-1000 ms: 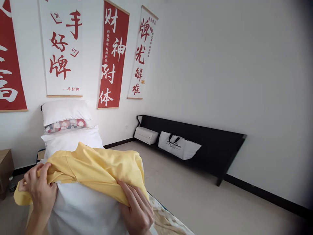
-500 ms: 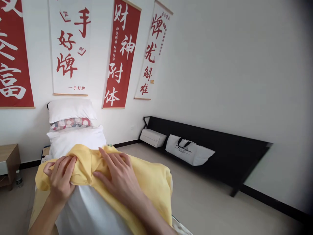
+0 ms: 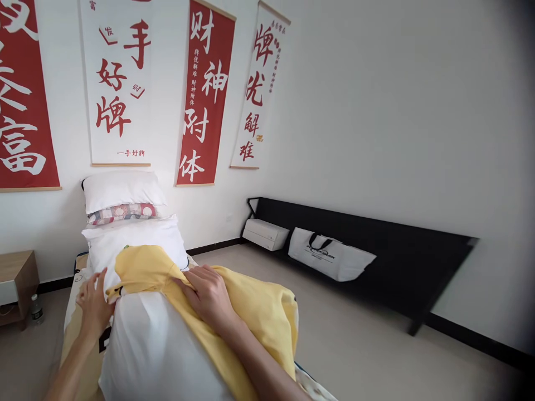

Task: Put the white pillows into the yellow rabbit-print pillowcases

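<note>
A yellow cloth point(image 3: 259, 309), like a cover or garment, lies draped over the bed and partly across a white pillow-like bundle point(image 3: 146, 345). My right hand point(image 3: 211, 298) rests on it near the middle, fingers curled and gripping a fold. On the left, my left hand point(image 3: 92, 301) is beside the cloth's bunched edge, its fingers apart and slightly bent. The thumb side is close to that edge; whether it touches is hard to see. A small dark mark shows on the cloth's left edge.
White pillows point(image 3: 123, 192) are stacked at the bed's head, with a patterned one between. A wooden nightstand point(image 3: 19, 273) and a bottle point(image 3: 37, 309) stand left. To the right, a black folding frame point(image 3: 376, 267) leans by the wall, with a white bag point(image 3: 330, 253) and white box point(image 3: 265, 234).
My left hand has let go of the bunched cloth and shifted left. The cloth's far part now lies flatter toward the pillows. My right hand has curled its fingers onto the cloth.
</note>
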### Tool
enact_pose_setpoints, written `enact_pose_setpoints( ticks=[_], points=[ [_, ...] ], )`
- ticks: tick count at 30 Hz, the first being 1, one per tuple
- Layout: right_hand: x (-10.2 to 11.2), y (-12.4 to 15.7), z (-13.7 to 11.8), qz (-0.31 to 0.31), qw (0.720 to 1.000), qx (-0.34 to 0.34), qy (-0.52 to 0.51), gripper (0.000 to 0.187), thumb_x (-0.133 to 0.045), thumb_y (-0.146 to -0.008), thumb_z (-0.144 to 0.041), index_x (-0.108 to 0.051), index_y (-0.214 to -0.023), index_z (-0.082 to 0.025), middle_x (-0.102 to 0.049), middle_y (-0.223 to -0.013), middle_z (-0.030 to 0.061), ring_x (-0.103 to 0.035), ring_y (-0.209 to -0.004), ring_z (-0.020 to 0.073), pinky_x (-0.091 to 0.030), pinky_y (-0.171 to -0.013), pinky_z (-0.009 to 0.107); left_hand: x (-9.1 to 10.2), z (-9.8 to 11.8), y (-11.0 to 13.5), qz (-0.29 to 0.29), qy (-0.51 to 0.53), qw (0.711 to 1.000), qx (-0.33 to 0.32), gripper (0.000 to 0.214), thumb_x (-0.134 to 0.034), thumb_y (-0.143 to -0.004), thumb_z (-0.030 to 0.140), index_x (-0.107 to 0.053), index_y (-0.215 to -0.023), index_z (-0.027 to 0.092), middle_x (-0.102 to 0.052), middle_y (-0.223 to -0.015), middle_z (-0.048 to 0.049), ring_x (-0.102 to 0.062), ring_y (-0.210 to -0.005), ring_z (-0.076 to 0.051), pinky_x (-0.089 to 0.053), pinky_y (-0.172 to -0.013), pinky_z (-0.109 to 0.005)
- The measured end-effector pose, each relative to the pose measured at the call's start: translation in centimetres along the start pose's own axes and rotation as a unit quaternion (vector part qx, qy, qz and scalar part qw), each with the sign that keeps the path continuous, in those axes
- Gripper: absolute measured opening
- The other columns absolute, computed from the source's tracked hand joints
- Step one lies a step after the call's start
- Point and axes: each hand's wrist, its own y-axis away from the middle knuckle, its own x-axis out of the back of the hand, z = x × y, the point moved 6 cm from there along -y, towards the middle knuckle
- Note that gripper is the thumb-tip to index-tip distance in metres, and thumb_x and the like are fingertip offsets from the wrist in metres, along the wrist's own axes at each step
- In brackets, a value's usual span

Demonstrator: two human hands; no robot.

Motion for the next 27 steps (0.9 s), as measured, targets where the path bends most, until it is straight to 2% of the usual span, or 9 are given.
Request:
enact_pose_setpoints(
  ticks=[2,4,6,9,12,14,18,23,27],
  points=[
    [-0.6,0.3,1.0,-0.009,1.0,-0.02,0.003,0.045,-0.048,-0.1,-0.025,-0.039,-0.056,-0.019,-0.04,-0.053,-0.0048,-0.034,-0.051,0.0093,-0.029,-0.056,0.026,-1.7,-0.9,2.0,-0.018,0.024,0.999,0.01,0.042,-0.051,-0.092,0.03,-0.054,-0.132,0.02,-0.062,-0.125,-0.0168,-0.057,-0.113,-0.032,-0.041,-0.086,-0.05],
    [-0.9,0.6,1.4,-0.01,1.0,-0.025,-0.003,0.043,-0.048,-0.1,-0.025,-0.044,-0.057,-0.019,-0.042,-0.054,-0.0045,-0.036,-0.052,0.0096,-0.03,-0.057,0.026,-1.7,-1.3,2.9,0.01,0.043,0.999,-0.021,0.035,-0.05,-0.093,0.033,-0.057,-0.125,0.02,-0.065,-0.117,-0.0141,-0.061,-0.107,-0.03,-0.042,-0.086,-0.051],
    [-0.9,0.7,1.3,0.004,1.0,-0.022,-0.007,0.037,-0.049,-0.1,-0.025,-0.053,-0.064,-0.018,-0.046,-0.056,-0.0037,-0.04,-0.055,0.0102,-0.032,-0.059,0.026,0.4,-1.3,2.6,0.084,0.069,0.992,-0.064,0.026,-0.053,-0.092,0.031,-0.059,-0.114,0.019,-0.068,-0.103,-0.0103,-0.064,-0.095,-0.026,-0.044,-0.083,-0.046],
    [-0.4,0.4,0.2,0.043,0.999,-0.003,0.008,0.022,-0.052,-0.098,-0.022,-0.064,-0.08,-0.017,-0.055,-0.064,-0.0008,-0.046,-0.064,0.0131,-0.036,-0.064,0.028,5.1,-0.2,1.1,0.218,0.136,0.962,-0.092,0.017,-0.052,-0.088,0.018,-0.058,-0.104,0.019,-0.066,-0.086,-0.0043,-0.063,-0.076,-0.017,-0.048,-0.071,-0.033],
    [-0.2,-0.1,-1.0,0.076,0.997,0.01,0.028,0.012,-0.055,-0.094,-0.017,-0.066,-0.093,-0.016,-0.062,-0.072,0.0018,-0.051,-0.072,0.0158,-0.039,-0.071,0.031,8.9,2.6,1.0,0.314,0.188,0.921,-0.133,0.028,-0.052,-0.083,0.008,-0.056,-0.108,0.02,-0.063,-0.089,-0.0046,-0.062,-0.08,-0.017,-0.051,-0.071,-0.029],
    [0.2,0.1,-1.4,0.108,0.993,0.003,0.047,0.017,-0.057,-0.091,-0.014,-0.067,-0.105,-0.017,-0.065,-0.082,0.0037,-0.054,-0.079,0.0171,-0.041,-0.076,0.033,10.2,5.1,2.0,0.341,0.186,0.896,-0.215,0.032,-0.055,-0.082,0.007,-0.055,-0.112,0.02,-0.06,-0.092,-0.0072,-0.061,-0.087,-0.02,-0.052,-0.075,-0.033],
    [2.5,3.0,-2.4,0.208,0.976,-0.024,0.065,0.042,-0.058,-0.088,-0.011,-0.06,-0.129,-0.021,-0.063,-0.096,0.0074,-0.058,-0.089,0.0209,-0.044,-0.078,0.036,10.2,8.0,4.5,0.333,0.101,0.876,-0.335,0.03,-0.052,-0.087,0.009,-0.06,-0.114,0.021,-0.058,-0.094,-0.0093,-0.058,-0.088,-0.021,-0.05,-0.081,-0.039],
    [2.2,8.7,-4.9,0.091,0.993,-0.017,0.074,0.05,-0.055,-0.091,-0.025,-0.051,-0.14,-0.015,-0.067,-0.108,0.0122,-0.062,-0.102,0.0279,-0.043,-0.085,0.041,9.8,8.4,4.7,0.268,0.087,0.888,-0.365,0.038,-0.044,-0.091,0.004,-0.061,-0.122,0.016,-0.065,-0.102,-0.0135,-0.061,-0.099,-0.024,-0.049,-0.085,-0.039],
    [3.3,13.6,-3.0,0.153,0.966,-0.099,0.182,0.059,-0.052,-0.088,-0.01,-0.045,-0.147,-0.019,-0.068,-0.113,0.0145,-0.063,-0.106,0.0302,-0.043,-0.086,0.043,9.4,6.9,4.4,0.27,0.084,0.889,-0.36,0.044,-0.045,-0.09,0.003,-0.059,-0.129,0.018,-0.068,-0.102,-0.0129,-0.063,-0.1,-0.025,-0.048,-0.086,-0.038]
  ],
)
